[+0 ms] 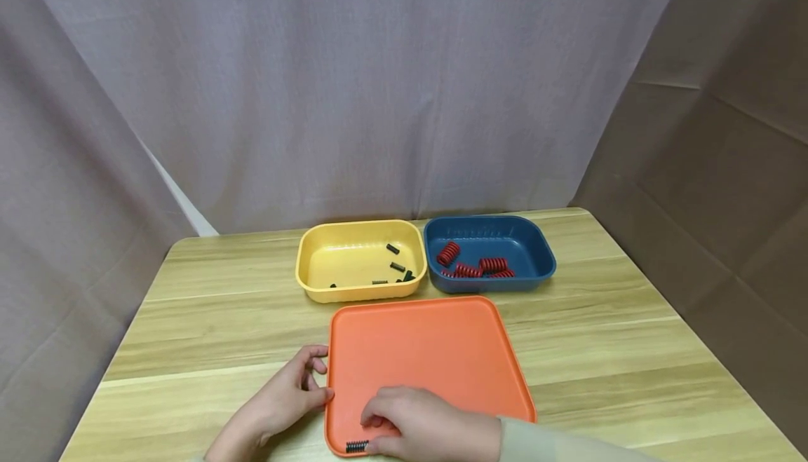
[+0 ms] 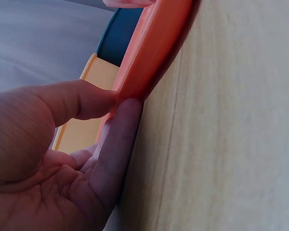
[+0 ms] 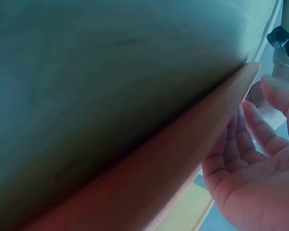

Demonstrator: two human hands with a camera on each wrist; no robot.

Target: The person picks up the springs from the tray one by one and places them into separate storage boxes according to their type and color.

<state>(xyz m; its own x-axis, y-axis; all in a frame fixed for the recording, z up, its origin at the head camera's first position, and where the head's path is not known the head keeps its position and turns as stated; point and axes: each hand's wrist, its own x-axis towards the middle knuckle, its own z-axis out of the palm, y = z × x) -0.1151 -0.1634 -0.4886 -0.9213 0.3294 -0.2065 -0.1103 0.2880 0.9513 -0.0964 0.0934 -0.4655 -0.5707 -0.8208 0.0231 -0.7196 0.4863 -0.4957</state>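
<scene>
An orange tray [image 1: 435, 346] lies on the table in the head view. At its left edge, my left hand [image 1: 280, 399] pinches the rim between thumb and finger; the left wrist view shows the thumb [image 2: 89, 98] on the rim. A single black coil spring [image 1: 356, 446] rests in the tray's near left corner. Over the near part of the tray is my right hand [image 1: 429, 425], its thumb tip at the right end of this spring. Its fingers are bent and stand apart from the thumb. In the right wrist view the tray wall hides the spring.
Behind the tray stands a yellow bin [image 1: 331, 266] with several small black springs. Touching its right side, a blue bin [image 1: 524, 255] holds several thicker red springs [image 1: 468, 270]. Grey curtains [image 1: 379, 90] enclose the wooden table [image 1: 606, 336] at the back and sides.
</scene>
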